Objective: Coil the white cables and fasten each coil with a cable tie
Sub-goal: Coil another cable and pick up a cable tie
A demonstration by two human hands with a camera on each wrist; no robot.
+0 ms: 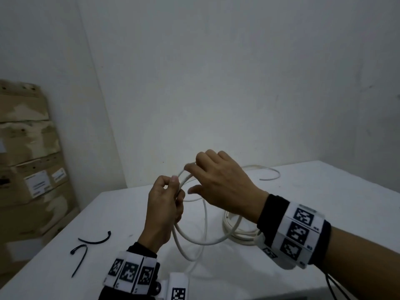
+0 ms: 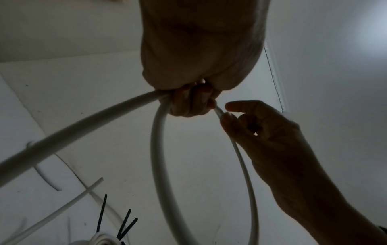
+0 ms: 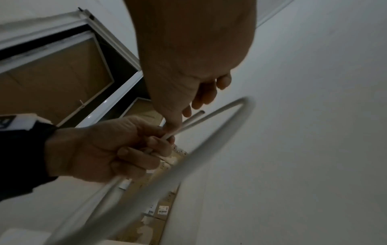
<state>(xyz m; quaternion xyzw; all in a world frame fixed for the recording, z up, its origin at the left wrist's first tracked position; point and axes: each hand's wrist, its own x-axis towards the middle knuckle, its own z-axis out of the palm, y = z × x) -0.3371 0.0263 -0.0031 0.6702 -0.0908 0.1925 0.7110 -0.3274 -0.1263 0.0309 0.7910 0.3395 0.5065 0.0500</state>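
Note:
A white cable [image 1: 204,226] hangs in loose loops above the white table [image 1: 324,213]. My left hand [image 1: 173,189] grips the gathered loops at their top, fingers curled round them [image 2: 188,104]. My right hand [image 1: 191,177] is just right of it and pinches a strand of the same cable between thumb and forefinger [image 2: 223,114]. The right wrist view shows the cable's cut end [image 3: 200,113] beside my right thumb. A finished-looking white coil [image 1: 240,233] lies on the table under my right wrist. Two black cable ties [image 1: 96,240] [image 1: 79,259] lie at the table's left.
Another loose white cable [image 1: 269,173] curves across the far side of the table. Stacked cardboard boxes [image 1: 28,165] stand on the floor to the left. Bare walls meet in a corner behind the table. The table's left edge runs close to the ties.

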